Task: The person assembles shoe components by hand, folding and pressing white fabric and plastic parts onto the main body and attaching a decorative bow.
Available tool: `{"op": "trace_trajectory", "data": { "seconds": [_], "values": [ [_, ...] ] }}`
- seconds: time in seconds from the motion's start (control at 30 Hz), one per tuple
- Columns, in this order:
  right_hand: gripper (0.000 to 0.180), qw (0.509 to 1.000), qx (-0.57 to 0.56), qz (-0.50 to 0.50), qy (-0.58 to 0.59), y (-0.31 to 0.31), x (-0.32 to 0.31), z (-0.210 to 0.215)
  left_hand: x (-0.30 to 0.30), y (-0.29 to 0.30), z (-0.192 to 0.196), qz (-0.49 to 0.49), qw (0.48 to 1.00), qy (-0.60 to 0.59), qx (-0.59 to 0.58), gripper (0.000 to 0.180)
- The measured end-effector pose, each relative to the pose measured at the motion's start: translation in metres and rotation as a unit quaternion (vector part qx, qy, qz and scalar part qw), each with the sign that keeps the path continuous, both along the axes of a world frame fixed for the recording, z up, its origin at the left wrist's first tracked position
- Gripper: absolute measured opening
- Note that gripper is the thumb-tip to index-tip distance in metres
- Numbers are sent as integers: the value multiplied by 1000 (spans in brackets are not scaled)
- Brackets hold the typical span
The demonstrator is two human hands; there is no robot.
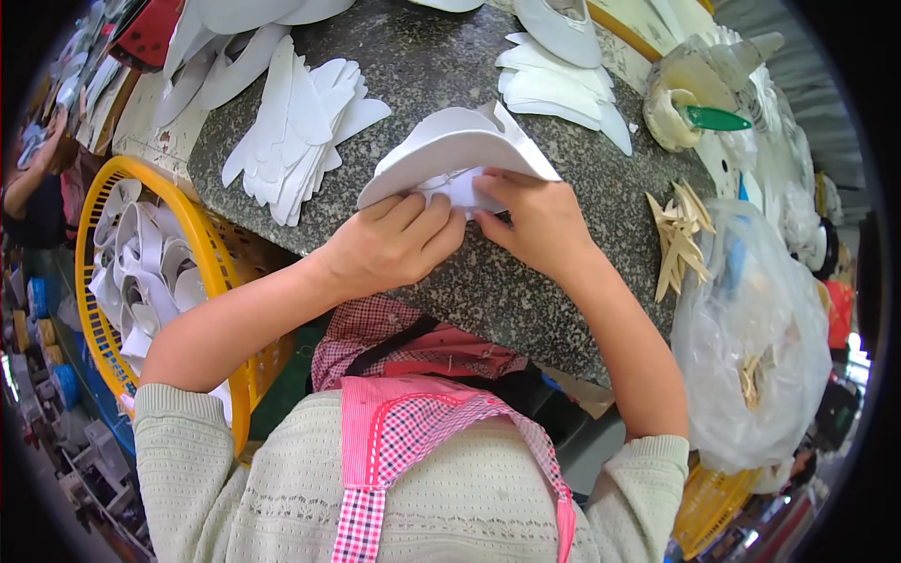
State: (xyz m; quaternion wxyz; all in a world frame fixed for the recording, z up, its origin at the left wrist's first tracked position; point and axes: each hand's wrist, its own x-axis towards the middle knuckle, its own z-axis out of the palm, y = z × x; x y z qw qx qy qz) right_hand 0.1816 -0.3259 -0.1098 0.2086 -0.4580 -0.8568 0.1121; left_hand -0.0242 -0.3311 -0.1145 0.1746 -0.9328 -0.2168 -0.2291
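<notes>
Holding the white piece point(449, 141), twelve o'clock over the bench point(511, 305): left hand point(394, 242) pinches its seven-o'clock edge, right hand point(544, 223) grips its four-o'clock side, partly tucked inside. Light, even pressure should probably keep it from creasing.

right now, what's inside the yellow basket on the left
The yellow basket holds a jumbled heap of white pieces, some curved or looped. What lies beneath the top ones can't be seen, and the person's left arm covers part of the near side.
</notes>
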Motion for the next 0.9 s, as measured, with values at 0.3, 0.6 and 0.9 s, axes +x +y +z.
{"op": "trace_trajectory", "data": {
  "seconds": [0.3, 0.6, 0.9],
  "values": [
    [35, 983, 52, 127, -125, -4, 24, -2, -7, -3, -3, 11, 986, 116, -122, 32],
    [23, 969, 127, 175, -116, 5, 21, -5, 5, 7, 10, 64, 982, 65, -166, 27],
    [15, 979, 133, 85, 130, -22, 26, 68, -14, 14, 119, -18, 984, -174, 29, 38]
  ]
}}
